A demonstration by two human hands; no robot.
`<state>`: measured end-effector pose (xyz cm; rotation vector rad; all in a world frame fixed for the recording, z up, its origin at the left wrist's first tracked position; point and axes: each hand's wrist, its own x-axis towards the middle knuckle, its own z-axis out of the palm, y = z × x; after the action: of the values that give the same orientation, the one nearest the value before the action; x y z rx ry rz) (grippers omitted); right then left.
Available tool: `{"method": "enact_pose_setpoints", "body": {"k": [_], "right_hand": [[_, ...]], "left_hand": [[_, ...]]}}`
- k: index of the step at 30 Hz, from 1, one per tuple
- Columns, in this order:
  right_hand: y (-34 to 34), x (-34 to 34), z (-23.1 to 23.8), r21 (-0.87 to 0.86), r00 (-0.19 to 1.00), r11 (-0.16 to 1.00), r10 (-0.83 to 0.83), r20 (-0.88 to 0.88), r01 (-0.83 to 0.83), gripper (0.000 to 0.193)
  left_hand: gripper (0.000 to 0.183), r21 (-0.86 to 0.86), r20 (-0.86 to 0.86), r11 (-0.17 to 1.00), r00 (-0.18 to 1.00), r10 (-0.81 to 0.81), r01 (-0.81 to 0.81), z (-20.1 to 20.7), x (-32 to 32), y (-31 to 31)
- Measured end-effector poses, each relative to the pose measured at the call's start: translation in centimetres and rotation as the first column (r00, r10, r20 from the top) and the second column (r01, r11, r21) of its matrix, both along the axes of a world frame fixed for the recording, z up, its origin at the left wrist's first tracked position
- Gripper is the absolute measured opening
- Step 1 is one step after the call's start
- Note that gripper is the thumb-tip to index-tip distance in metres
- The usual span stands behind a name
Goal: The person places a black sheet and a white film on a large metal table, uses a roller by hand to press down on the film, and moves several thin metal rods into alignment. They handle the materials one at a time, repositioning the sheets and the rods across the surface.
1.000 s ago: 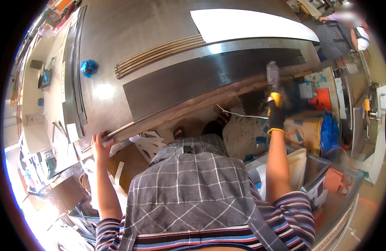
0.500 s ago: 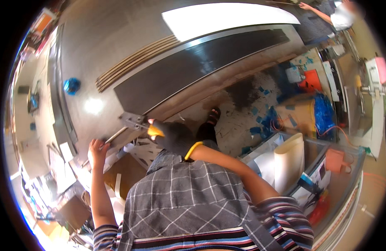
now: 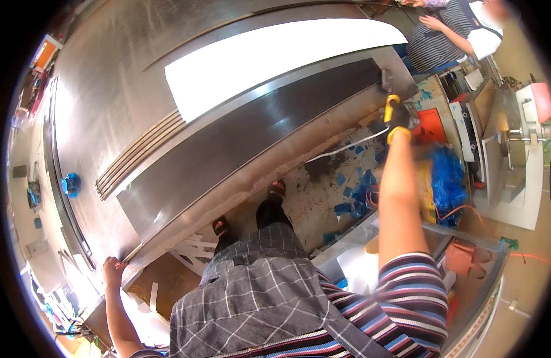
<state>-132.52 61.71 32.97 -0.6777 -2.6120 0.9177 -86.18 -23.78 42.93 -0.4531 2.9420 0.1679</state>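
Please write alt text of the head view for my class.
A gloved right hand holds a yellow-handled tool near the right end of a long dark strip on a metal table; the left hand is at the table's near-left edge.

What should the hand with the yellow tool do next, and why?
Perhaps draw the yellow-handled tool toward the left hand: the right hand holding it is stretched out near the right end of the table, the left at its near-left corner.

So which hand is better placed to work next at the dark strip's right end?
Likely the right hand: it holds the yellow-handled tool near that end of the dark strip. The left hand is far off, at the table's near-left corner.
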Motion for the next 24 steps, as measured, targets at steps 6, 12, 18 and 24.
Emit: {"method": "enact_pose_setpoints", "body": {"k": [6,12,18,24], "right_hand": [[-5.6,6.1,1.7,-0.011,0.904,0.908,0.416,-0.098,-0.419,0.053],[-37.9,28.6,5.0,-0.409,0.52,0.411,0.83,-0.2,-0.814,0.044],[-56.5,33.1,9.5,-0.355,0.106,0.152,0.984,0.145,-0.923,0.041],[-42.3,30.7,5.4,-0.337,0.638,0.601,0.77,0.003,-0.724,0.04]], "left_hand": [[0.025,0.039,0.122,0.995,0.989,0.085,-0.09,-5.8,4.0,-7.6],[0.024,0.133,0.084,0.988,0.994,0.07,-0.081,-4.3,3.1,-5.2],[0.028,0.174,0.036,0.983,0.998,0.046,-0.051,0.9,-0.9,0.0],[0.029,0.13,0.002,0.991,0.999,0.033,-0.033,-0.1,0.6,0.0]]}}
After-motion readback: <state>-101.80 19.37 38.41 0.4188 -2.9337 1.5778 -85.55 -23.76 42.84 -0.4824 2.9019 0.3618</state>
